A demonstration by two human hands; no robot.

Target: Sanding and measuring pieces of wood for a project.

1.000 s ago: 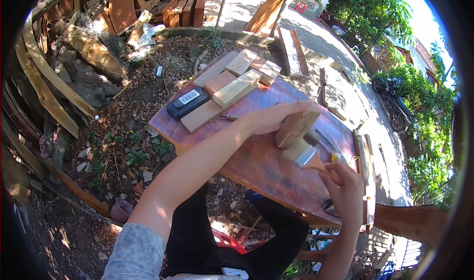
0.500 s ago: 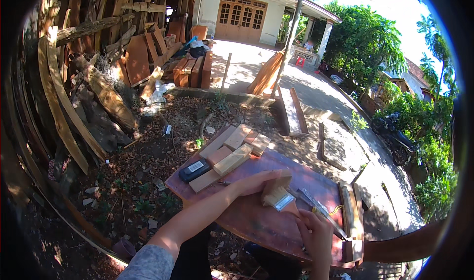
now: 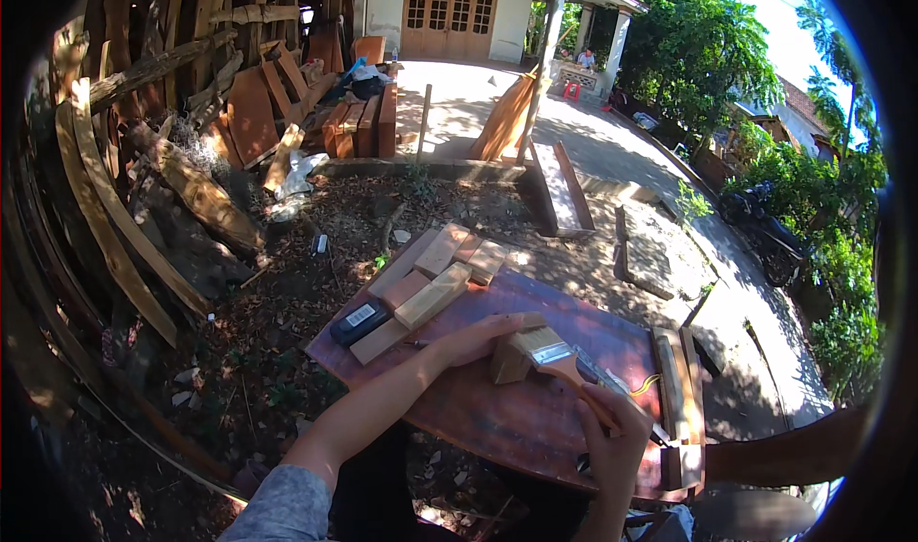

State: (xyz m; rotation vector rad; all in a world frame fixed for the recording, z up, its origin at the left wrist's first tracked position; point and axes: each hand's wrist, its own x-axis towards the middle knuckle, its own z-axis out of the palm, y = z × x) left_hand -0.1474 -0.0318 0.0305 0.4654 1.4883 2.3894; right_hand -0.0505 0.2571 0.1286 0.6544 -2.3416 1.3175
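Observation:
Near the middle of the reddish-brown table [image 3: 459, 416], my left hand [image 3: 478, 339] grips a small wooden block [image 3: 511, 364] at its upper left, holding it tilted. My right hand [image 3: 614, 439] is closed around the wooden handle of a flat paintbrush [image 3: 577, 378]. The brush has a shiny metal ferrule, and its pale bristles lie against the block's upper face. Just beyond my right hand rests a long metal tool, partly covered by the hand and brush. Several cut wood blocks [image 3: 435, 294] lie together at the table's far left, beside a black case [image 3: 356, 322] with a white label.
Wooden strips [image 3: 677, 384] run along the table's right edge. Planks and logs [image 3: 186, 179] lean and lie at the left. A tilted wooden trough [image 3: 562, 188] stands beyond the table. Farther back are a post, a paved yard, a house and a seated person; a motorbike [image 3: 765, 231] is parked right.
The brush has swung upward, its bristles now higher on the block and its handle plainly visible. The block has turned in my left hand, showing more of its side. The view has shifted slightly.

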